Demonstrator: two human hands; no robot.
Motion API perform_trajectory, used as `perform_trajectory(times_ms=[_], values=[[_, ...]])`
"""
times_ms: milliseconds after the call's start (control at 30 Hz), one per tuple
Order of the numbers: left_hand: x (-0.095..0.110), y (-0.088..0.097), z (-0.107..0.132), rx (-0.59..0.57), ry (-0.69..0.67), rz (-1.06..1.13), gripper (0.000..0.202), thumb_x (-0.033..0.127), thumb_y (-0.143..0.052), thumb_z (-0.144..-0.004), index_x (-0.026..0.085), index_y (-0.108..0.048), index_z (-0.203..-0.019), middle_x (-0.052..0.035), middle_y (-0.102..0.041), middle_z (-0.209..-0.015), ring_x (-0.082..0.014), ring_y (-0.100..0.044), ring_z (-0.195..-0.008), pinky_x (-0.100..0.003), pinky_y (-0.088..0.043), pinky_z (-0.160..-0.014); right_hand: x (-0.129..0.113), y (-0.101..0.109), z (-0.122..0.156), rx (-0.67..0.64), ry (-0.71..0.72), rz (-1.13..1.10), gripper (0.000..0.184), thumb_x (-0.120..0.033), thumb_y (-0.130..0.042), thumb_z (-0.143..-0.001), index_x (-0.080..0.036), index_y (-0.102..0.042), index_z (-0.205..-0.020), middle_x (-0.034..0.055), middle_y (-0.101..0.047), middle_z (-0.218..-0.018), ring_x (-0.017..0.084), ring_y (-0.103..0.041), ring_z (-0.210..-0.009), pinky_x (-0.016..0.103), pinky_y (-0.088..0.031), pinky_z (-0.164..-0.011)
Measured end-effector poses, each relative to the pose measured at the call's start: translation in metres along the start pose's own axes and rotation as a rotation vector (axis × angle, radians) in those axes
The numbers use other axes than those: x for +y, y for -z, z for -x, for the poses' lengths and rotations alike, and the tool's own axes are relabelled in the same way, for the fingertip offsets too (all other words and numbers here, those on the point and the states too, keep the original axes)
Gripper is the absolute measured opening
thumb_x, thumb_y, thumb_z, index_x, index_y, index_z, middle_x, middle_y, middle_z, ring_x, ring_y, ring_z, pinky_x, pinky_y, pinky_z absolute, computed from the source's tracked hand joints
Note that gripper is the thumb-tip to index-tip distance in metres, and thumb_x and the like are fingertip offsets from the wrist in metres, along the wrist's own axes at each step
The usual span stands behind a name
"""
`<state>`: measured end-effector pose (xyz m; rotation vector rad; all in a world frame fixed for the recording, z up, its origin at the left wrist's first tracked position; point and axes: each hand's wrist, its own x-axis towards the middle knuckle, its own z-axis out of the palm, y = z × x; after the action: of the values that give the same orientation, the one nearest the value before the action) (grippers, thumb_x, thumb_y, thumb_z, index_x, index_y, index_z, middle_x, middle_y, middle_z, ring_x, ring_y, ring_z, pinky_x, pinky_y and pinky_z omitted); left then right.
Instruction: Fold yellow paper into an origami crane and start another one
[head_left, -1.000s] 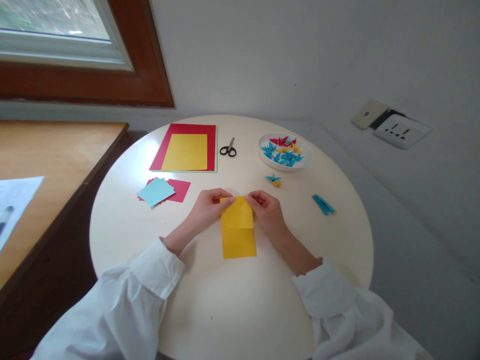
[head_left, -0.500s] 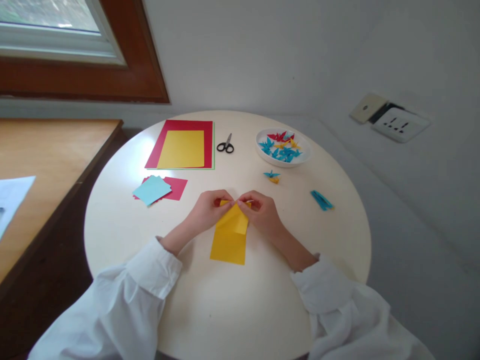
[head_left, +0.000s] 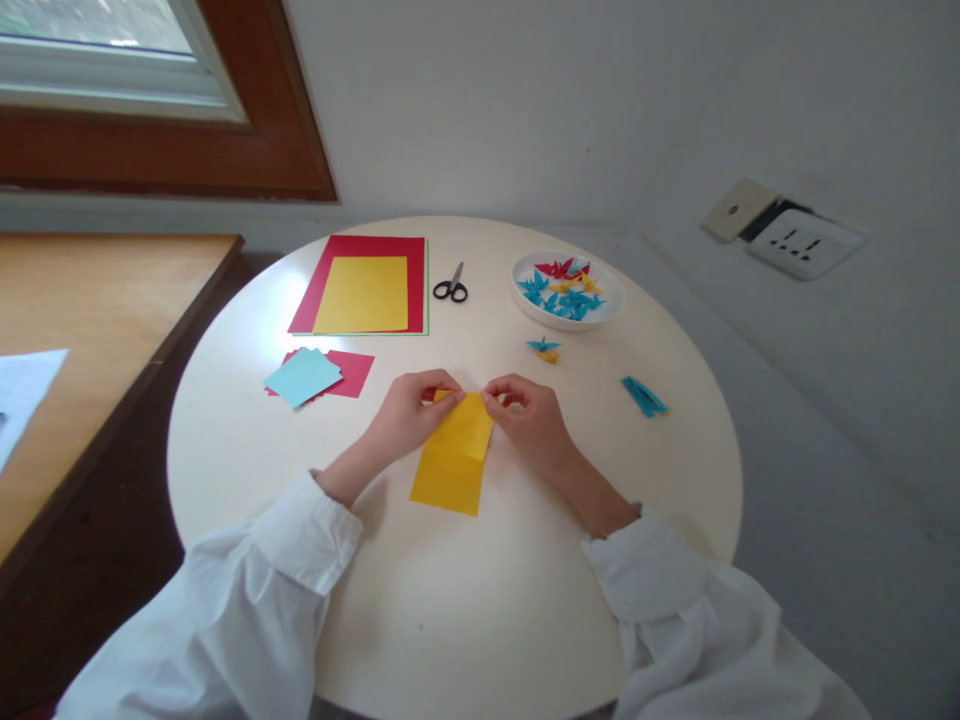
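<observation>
A piece of yellow origami paper [head_left: 454,455] hangs down toward me over the white round table, with a crease running across its middle. My left hand [head_left: 414,415] pinches its far edge near the left corner between thumb and fingers. At the far right corner, my right hand [head_left: 527,415] grips the same edge with thumb and index finger. A small gap separates the two hands, and the paper's top edge shows between them. Whether the near end touches the table I cannot tell.
Beyond my right hand are a blue-and-yellow paper crane [head_left: 545,348], a white dish [head_left: 520,301] of folded cranes and blue folded strips [head_left: 643,396]. Scissors [head_left: 451,287] lie at the back. Large red and yellow sheets [head_left: 364,293] and pale blue squares [head_left: 304,378] are at left.
My hands have moved slightly apart along the paper's far edge. The yellow paper has shifted a little left and away from me, and more of its top edge shows.
</observation>
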<state>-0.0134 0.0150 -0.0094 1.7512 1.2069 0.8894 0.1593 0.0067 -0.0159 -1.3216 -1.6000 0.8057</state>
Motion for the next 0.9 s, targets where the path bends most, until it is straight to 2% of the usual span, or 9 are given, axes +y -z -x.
perform_trajectory(times_ms=[133,333,433,500,667,900], values=[[0.000,0.000,0.000,0.014,0.005,0.006,0.015,0.028,-0.053,-0.075,0.017,-0.061,-0.071,-0.0029,-0.065,-0.072,-0.0159,-0.059,-0.067,-0.025,-0.044,-0.060,0.000,0.001,0.000,0.005,0.001,-0.004,0.011,-0.027,-0.056,-0.067,-0.019,-0.061,-0.066,0.0027,-0.067,-0.070,0.015,-0.058,-0.065,0.028,-0.044,-0.062],[0.001,0.006,-0.005,0.121,0.039,0.058,0.018,0.032,-0.056,-0.073,0.016,-0.057,-0.064,-0.0008,-0.060,-0.063,-0.0137,-0.054,-0.060,-0.024,-0.040,-0.053,0.008,0.009,-0.006,0.091,-0.045,0.006,0.012,-0.028,-0.056,-0.066,-0.018,-0.062,-0.065,0.0030,-0.067,-0.069,0.015,-0.058,-0.064,0.030,-0.045,-0.063],[0.001,0.009,-0.006,0.187,0.065,0.108,0.018,0.033,-0.058,-0.071,0.016,-0.057,-0.064,-0.0005,-0.059,-0.063,-0.0138,-0.055,-0.060,-0.024,-0.041,-0.054,0.014,0.010,-0.010,0.152,-0.061,-0.067,0.013,-0.030,-0.058,-0.067,-0.018,-0.061,-0.066,0.0025,-0.066,-0.069,0.015,-0.059,-0.066,0.029,-0.047,-0.062],[0.002,0.009,-0.006,0.193,0.078,0.144,0.019,0.033,-0.059,-0.070,0.016,-0.057,-0.064,-0.0004,-0.060,-0.063,-0.0139,-0.055,-0.060,-0.024,-0.041,-0.054,0.015,0.009,-0.011,0.169,-0.067,-0.137,0.017,-0.035,-0.059,-0.069,-0.018,-0.062,-0.070,0.0027,-0.066,-0.071,0.015,-0.060,-0.068,0.029,-0.048,-0.063],[0.009,0.004,-0.003,0.128,0.088,0.171,0.020,0.035,-0.060,-0.070,0.016,-0.058,-0.063,0.0003,-0.058,-0.060,-0.0128,-0.053,-0.057,-0.024,-0.041,-0.053,0.009,0.000,-0.005,0.076,-0.109,-0.253,0.030,-0.043,-0.060,-0.070,-0.017,-0.063,-0.086,0.0055,-0.068,-0.083,0.016,-0.063,-0.074,0.028,-0.050,-0.065],[0.006,0.001,-0.001,0.092,0.088,0.175,0.020,0.035,-0.060,-0.072,0.016,-0.062,-0.067,-0.0023,-0.064,-0.066,-0.0147,-0.057,-0.060,-0.024,-0.042,-0.053,0.008,-0.005,-0.001,-0.026,-0.089,-0.188,0.016,-0.034,-0.059,-0.070,-0.019,-0.062,-0.066,0.0014,-0.066,-0.066,0.015,-0.060,-0.063,0.028,-0.049,-0.060]])
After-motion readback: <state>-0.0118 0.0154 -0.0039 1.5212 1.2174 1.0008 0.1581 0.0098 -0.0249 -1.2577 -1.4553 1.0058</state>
